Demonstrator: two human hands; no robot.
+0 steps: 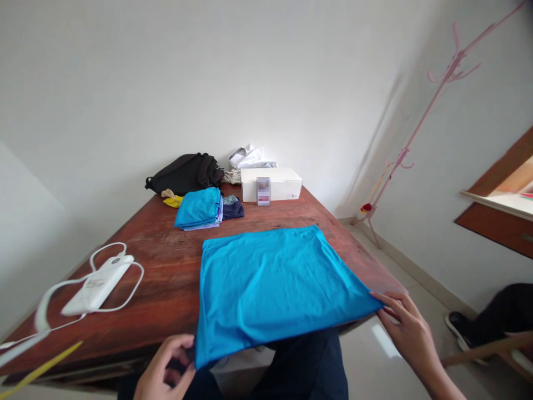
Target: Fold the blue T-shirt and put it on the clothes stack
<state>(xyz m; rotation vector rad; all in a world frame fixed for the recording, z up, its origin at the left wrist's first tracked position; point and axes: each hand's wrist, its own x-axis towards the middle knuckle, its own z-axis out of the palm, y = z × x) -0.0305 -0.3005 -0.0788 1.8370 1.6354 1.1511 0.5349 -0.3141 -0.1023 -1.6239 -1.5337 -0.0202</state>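
A bright blue cloth [270, 283] lies spread on the wooden table [166, 266], its near edge reaching past the front of the tabletop. My left hand [169, 366] pinches the near left corner between thumb and fingers. At the near right corner, my right hand [402, 319] grips the fabric with its fingertips. The near edge is stretched between both hands, and light creases run across the middle. Farther back on the table sits a stack of folded blue cloths [199, 206] with lilac layers at its bottom.
A white power strip [97, 283] with looped cable lies on the left. At the back are a black bag [187, 173], a white box [287, 183], dark cloth [233, 209] and yellow cloth [172, 200]. A pink coat stand [428, 111] leans in view; a person's shoe [458, 328] shows right.
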